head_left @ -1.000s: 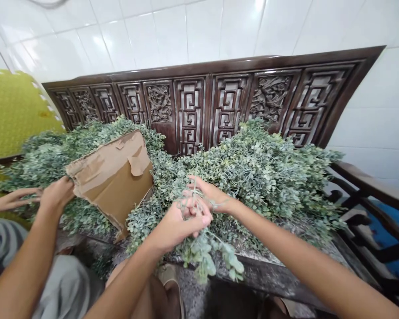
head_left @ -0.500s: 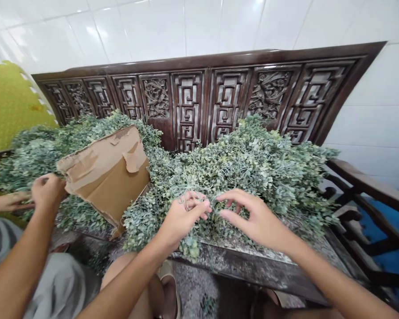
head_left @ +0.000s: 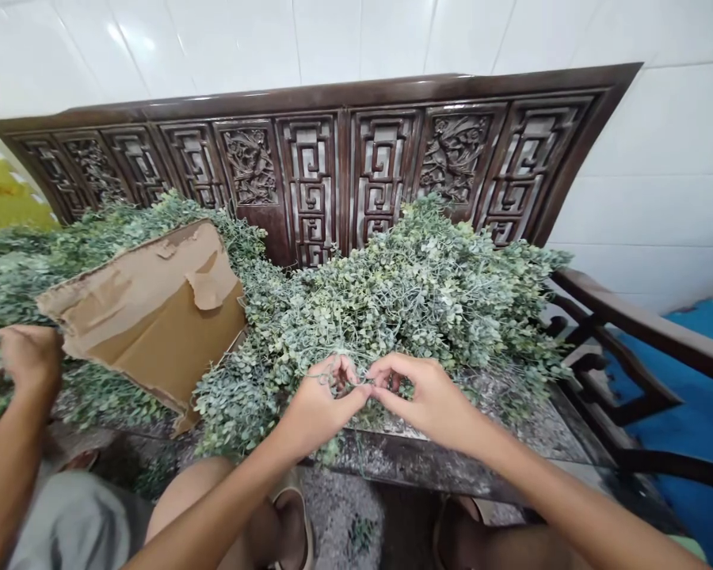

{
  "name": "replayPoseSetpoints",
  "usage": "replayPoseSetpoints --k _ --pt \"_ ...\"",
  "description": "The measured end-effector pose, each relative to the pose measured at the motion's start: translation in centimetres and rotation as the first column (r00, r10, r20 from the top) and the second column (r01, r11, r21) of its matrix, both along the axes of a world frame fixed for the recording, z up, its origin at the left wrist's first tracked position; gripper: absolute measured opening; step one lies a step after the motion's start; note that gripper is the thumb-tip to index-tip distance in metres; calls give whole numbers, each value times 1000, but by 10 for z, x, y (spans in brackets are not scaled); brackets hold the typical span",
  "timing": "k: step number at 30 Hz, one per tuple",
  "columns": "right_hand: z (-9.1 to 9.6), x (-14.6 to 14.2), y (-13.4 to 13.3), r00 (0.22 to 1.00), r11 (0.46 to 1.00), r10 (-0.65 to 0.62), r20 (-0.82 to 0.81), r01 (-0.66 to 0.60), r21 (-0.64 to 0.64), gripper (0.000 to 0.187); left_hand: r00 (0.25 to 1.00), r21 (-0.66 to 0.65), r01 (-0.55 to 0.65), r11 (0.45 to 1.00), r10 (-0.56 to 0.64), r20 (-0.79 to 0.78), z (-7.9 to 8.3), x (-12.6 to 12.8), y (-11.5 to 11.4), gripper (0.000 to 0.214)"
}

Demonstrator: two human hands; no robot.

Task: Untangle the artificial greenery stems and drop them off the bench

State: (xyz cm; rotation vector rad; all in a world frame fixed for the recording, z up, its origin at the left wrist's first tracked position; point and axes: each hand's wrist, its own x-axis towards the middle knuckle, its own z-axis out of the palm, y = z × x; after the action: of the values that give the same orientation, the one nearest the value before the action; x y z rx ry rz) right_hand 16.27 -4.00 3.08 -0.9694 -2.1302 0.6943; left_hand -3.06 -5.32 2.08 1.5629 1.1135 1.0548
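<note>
In front of the big pile of grey-green artificial foliage (head_left: 428,277), my two hands meet at the fingertips. My left hand (head_left: 324,400) is closed on thin pale-green plant stems (head_left: 333,370), which loop up over its fingers. Thumb and fingers of my right hand (head_left: 419,396) pinch at the same stems, touching the left fingertips. The exact spot they pinch is too small to make out. Leaves lie directly behind and below both hands, near the front edge of the wooden bench seat (head_left: 428,471).
A torn cardboard piece (head_left: 154,309) stands among foliage on the left. Beside it is a co-worker's hand (head_left: 32,360). Behind runs the carved bench back (head_left: 314,174); a wooden armrest (head_left: 647,324) bounds the right. Leaf scraps (head_left: 362,532) lie on the floor.
My right hand has moved left and closed its fingers onto the stems at my left fingertips. The view has shifted right. The co-worker's hand stays near the cardboard.
</note>
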Motion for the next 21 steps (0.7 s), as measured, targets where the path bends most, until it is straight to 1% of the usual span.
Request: replayPoseSetpoints --k 6,11,13,15,17,21 --pt "2 3 4 1000 999 -19 -22 20 26 14 992 32 -63 998 66 -110 3 4 -3 12" --pt "0 5 3 999 998 -24 -39 26 50 14 975 15 -66 998 68 -210 7 0 -4 20" --pt "0 3 1 999 998 -5 -39 8 67 13 973 16 -75 997 77 -217 7 0 -3 21" --pt "0 1 0 999 996 8 -32 -5 92 11 972 34 -87 996 92 -215 7 0 -2 16" --pt "2 -1 -2 1000 993 9 -25 -6 119 9 969 45 -102 994 110 -220 7 1 -1 12" --pt "3 -4 -2 1000 989 5 3 -6 147 9 962 46 -138 989 145 -231 7 1 -2 12"
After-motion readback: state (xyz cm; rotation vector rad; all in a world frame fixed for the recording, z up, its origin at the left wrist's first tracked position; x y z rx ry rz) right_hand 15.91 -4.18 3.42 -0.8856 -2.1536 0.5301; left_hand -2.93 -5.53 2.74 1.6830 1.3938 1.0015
